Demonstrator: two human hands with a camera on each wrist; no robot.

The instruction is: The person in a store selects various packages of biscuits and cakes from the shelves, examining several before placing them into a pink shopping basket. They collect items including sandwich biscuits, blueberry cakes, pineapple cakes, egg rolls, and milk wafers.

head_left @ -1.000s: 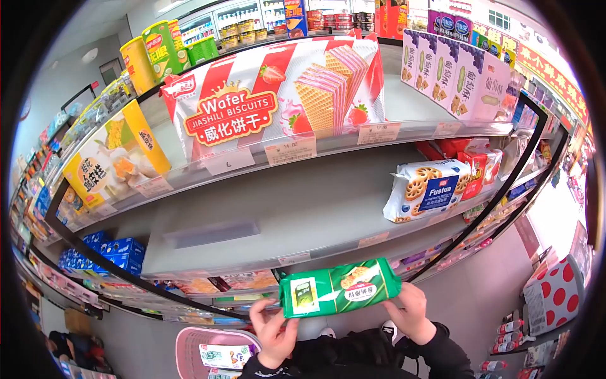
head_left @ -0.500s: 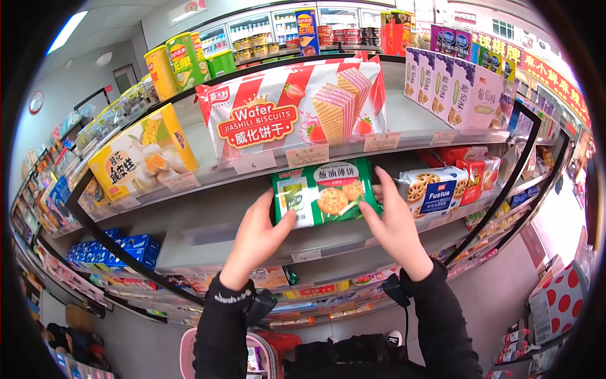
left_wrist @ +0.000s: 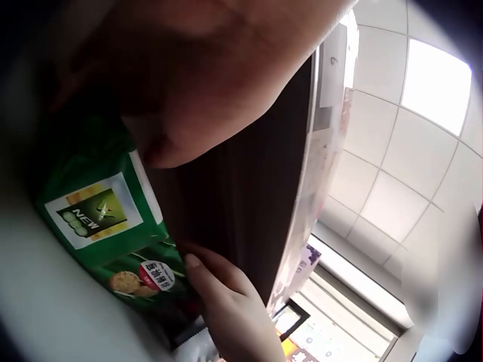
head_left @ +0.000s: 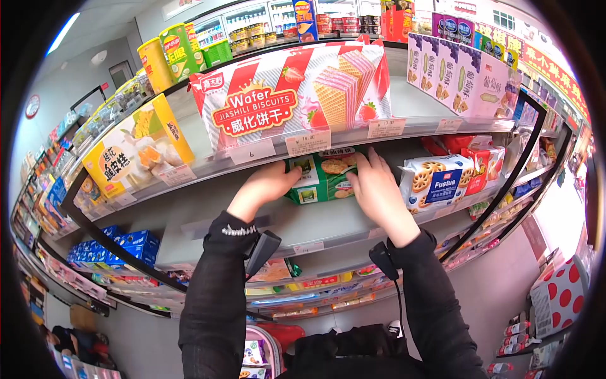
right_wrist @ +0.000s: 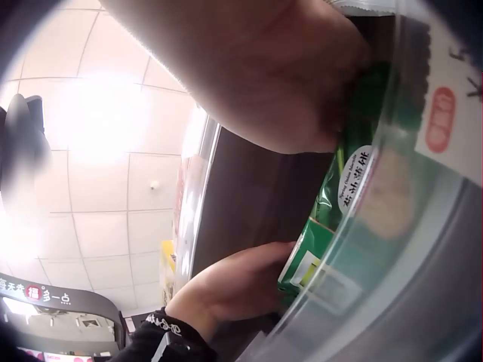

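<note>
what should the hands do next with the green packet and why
Probably settle the green packet squarely on the shelf before loosening the fingers: the left hand and the right hand hold its two ends, and it is over the shelf, left of the Fustua packet, but whether its base fully rests there is hard to tell.
</note>
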